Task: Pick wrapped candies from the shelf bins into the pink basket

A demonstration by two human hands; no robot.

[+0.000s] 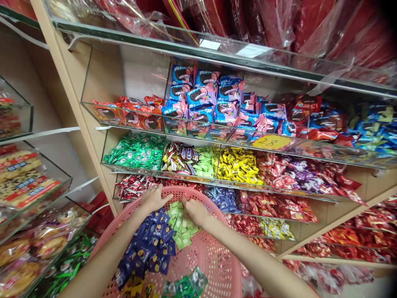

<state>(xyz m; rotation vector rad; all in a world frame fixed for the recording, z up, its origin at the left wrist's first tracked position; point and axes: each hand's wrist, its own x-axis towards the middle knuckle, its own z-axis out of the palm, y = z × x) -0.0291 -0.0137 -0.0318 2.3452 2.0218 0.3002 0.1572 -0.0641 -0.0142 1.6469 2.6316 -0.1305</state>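
Touching perforated basket, left hand spread; right hand curled by square lime packets, hold unclear

Candy shop, shelves of wrapped sweets, yellow "28" label

On my feed, left forearm reaches in bare from lower left; left hand back up, thumb spread from fingers. Right forearm angles in from lower right; right hand curled, fingertips hidden.
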